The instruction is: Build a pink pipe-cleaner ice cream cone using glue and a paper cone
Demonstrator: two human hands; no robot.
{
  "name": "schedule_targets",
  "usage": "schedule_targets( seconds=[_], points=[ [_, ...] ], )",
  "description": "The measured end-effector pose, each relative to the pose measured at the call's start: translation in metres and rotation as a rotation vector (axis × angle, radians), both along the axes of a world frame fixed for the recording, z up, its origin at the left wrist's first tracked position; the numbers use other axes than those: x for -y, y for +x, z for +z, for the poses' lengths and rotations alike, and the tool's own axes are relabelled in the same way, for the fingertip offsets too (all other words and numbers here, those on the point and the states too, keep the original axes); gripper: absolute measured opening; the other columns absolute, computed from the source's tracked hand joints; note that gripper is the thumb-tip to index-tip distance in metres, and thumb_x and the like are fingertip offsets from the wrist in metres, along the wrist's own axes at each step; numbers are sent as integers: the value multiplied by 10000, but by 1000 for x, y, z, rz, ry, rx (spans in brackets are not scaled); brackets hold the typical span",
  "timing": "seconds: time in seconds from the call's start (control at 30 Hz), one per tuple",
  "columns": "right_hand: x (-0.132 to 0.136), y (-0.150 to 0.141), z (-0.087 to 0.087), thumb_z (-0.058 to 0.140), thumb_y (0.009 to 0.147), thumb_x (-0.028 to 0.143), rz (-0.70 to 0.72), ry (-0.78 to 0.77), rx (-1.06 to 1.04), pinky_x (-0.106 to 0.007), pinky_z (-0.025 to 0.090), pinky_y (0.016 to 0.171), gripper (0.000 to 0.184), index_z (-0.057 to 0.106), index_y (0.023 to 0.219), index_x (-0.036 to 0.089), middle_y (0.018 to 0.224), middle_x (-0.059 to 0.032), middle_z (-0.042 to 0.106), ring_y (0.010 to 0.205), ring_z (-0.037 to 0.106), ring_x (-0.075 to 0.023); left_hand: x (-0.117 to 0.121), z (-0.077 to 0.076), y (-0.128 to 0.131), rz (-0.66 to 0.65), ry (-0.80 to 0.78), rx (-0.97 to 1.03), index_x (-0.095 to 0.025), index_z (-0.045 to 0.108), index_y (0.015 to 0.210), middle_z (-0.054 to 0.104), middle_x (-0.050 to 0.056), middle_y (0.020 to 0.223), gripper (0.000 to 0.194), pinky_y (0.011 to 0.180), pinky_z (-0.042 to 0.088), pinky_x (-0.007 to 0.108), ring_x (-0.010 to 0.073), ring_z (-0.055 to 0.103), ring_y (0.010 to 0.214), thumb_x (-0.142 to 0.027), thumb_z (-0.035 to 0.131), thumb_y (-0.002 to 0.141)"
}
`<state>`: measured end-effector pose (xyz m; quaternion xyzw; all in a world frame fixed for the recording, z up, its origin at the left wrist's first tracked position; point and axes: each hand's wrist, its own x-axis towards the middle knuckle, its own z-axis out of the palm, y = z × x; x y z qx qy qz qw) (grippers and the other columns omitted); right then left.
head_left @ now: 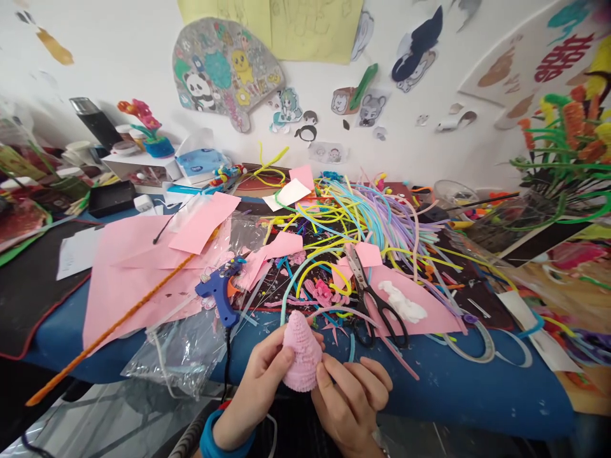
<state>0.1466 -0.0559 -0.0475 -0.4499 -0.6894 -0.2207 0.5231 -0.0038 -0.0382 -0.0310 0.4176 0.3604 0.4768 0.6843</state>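
At the near edge of the blue-covered counter (458,391), a pink cone (301,356) is held tip up, ridged in rings, its wider end facing down. Left hand (262,369): thumb on the cone's left face, fingers wrapped behind it, grasping. A blue cuff (224,437) shows at that wrist. Right hand (351,394): thumb and forefinger pinch the cone's lower right rim; remaining fingers curled, clear of it. A pink strand (348,310) arcs rightward from near the cone's tip; whether it is joined to the cone cannot be told.

Beyond the left hand: blue glue gun (219,292), nozzle end pointing away, cord running down toward the person. It lies partly over a clear bag (176,356) and pink sheets (138,254). An orange stem (114,327) lies slantwise across the sheets, its near end past the counter's front edge.

Beyond the right hand: black-handled scissors (367,292), tips pointing away, beside a white lump (403,302) resting on a pink piece (439,318). A loop of pale ribbon (489,346) lies farther right.

Mid-counter: tangled heap of yellow, blue and lilac pipe cleaners (382,219). Back left: tissue pack (198,164) and a dark flask (95,121).
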Motion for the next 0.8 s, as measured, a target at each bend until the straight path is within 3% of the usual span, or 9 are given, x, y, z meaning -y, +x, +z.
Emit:
schedule_targets(
  seconds=[0.13,0.27,0.37,0.43,0.53,0.6,0.67,0.73,0.8],
  points=[
    [-5,-6,8,626,953,148,-19,49,-49,-352,435,789,198,670,771,211,748,3,724,766,518,-161,3,-2,8,75,-27,72,-234,597,1384,728,113,1215,549,962,508,385,296,667,1082,-503,613,906],
    [-6,-5,12,624,950,147,-23,20,6,-355,429,798,186,680,787,216,734,2,736,770,512,-172,10,-3,19,65,-56,232,-243,598,1384,651,126,1346,665,1031,472,434,337,627,1167,-637,605,848],
    [-8,-7,13,620,932,116,13,-5,-14,-355,451,814,154,683,832,215,775,-6,747,794,526,-178,14,-8,18,105,-98,255,-236,657,1307,702,116,1228,563,1031,468,421,320,641,1126,-566,649,851],
    [-12,-10,17,614,908,89,125,-46,-54,-353,477,827,136,683,895,206,812,-17,751,816,550,-182,14,-11,10,179,-128,241,-221,675,1265,725,102,1126,489,1015,479,412,301,648,1082,-495,665,860],
    [-19,-17,25,535,883,50,459,-214,-172,-342,523,838,245,646,1054,187,928,-48,742,888,612,-179,11,-11,-13,317,-125,251,-191,670,1233,708,92,1034,509,859,559,372,263,664,915,-499,686,828],
    [-26,-26,31,470,889,44,592,-366,-284,-333,541,838,315,607,1140,178,1001,-69,717,939,633,-175,6,-3,-31,410,-68,246,-194,658,1220,684,75,969,615,684,576,324,218,638,756,-584,727,749],
    [-37,-45,38,459,922,78,545,-530,-328,-363,542,857,296,607,1160,171,1035,-83,703,969,631,-196,2,10,-47,535,3,177,-200,662,1174,660,59,906,813,555,547,293,201,590,689,-748,757,580],
    [-51,-72,44,530,949,180,416,-713,-232,-452,532,884,222,645,1138,157,1069,-109,699,997,619,-259,-2,27,-58,695,69,73,-209,665,1114,636,45,883,940,517,522,276,203,551,716,-836,757,420],
    [-68,-105,48,677,891,377,320,-907,-87,-550,520,882,366,665,1140,109,1089,-156,692,1015,606,-345,-2,42,-66,797,143,-16,-217,666,1042,605,21,835,960,520,502,256,184,503,712,-872,741,344]
  ],
)
